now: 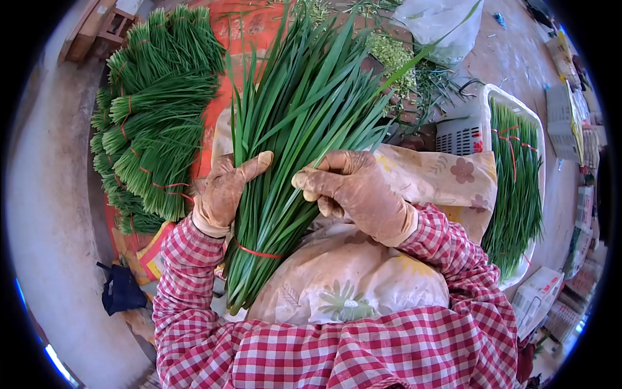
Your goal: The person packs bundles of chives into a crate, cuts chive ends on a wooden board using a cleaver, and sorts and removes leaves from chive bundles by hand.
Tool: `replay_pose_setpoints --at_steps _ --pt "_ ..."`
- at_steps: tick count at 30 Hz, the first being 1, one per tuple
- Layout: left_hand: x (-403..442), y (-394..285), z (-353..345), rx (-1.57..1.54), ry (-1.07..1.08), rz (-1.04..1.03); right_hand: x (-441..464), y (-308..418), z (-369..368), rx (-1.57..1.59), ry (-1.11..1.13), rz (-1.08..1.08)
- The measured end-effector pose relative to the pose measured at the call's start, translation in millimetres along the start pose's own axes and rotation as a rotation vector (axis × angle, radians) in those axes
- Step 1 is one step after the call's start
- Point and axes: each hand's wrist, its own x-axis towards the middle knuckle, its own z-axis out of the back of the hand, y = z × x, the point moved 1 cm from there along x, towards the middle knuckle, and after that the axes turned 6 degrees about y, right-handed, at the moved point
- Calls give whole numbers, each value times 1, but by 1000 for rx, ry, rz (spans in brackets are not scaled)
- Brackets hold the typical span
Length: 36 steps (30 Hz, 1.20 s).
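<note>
A large bunch of garlic chives (pixel 304 110) lies across my lap, its leaf tips pointing away from me. A red band (pixel 256 251) ties it near the lower end. My left hand (pixel 223 188), in a stained tan glove, grips the bunch from the left side, thumb over the leaves and fingers hidden behind. Over the right side of the bunch, my right hand (pixel 359 191), gloved the same way, is closed in a pinch on a chive leaf. Under the bunch is a floral cloth (pixel 350 279) covering my lap.
Several tied chive bunches (pixel 162 117) are piled at left on a red sheet (pixel 243 32). At right stands a white crate (pixel 541 139) filled with banded chives (pixel 515 194). Trimmings (pixel 395 61) and a plastic bag (pixel 444 29) lie ahead. A dark blue bag (pixel 123 288) is lower left.
</note>
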Motion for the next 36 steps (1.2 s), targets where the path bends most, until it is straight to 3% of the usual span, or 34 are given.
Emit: replay_pose_setpoints --at_steps 2,9,11,15,17,19,21,22,23,25,29,31,32,33,34,35,36 --pt "-2 2 9 141 18 11 -2 2 2 44 -31 1" --pt "-5 -4 3 91 43 -3 3 21 28 -4 -64 212" --pt "-8 -9 0 -22 45 135 5 27 36 23 -92 181" --pt "-8 -4 -2 63 -16 12 6 31 39 34 -83 189" --pt "-7 3 15 277 49 -63 2 36 41 63 -87 225" --pt "-8 5 18 285 21 -18 2 38 50 53 -115 239" --pt "-8 5 17 292 -5 27 7 40 65 7 -135 346" --pt "-9 4 14 198 -2 31 5 45 76 -557 -118 709" --pt "-9 3 12 104 1 36 3 53 88 -557 -119 708" --pt "-12 6 14 48 -10 44 2 79 111 -176 -132 536" --pt "-17 10 14 -9 -71 65 -2 128 160 -442 -118 617" --pt "-20 8 14 -24 -111 117 -1 161 202 -489 -268 621" --pt "-19 10 17 -7 -79 52 -7 176 215 -504 -206 696" --pt "-17 10 14 -55 -68 8 -11 189 237 -597 -420 740" --pt "-16 10 12 -104 -56 -35 -12 210 282 -471 -354 728" --pt "-15 11 14 -102 -67 -39 -15 214 284 -413 -709 828" --pt "-14 14 18 -188 -69 -23 -20 226 334 -382 -643 909"
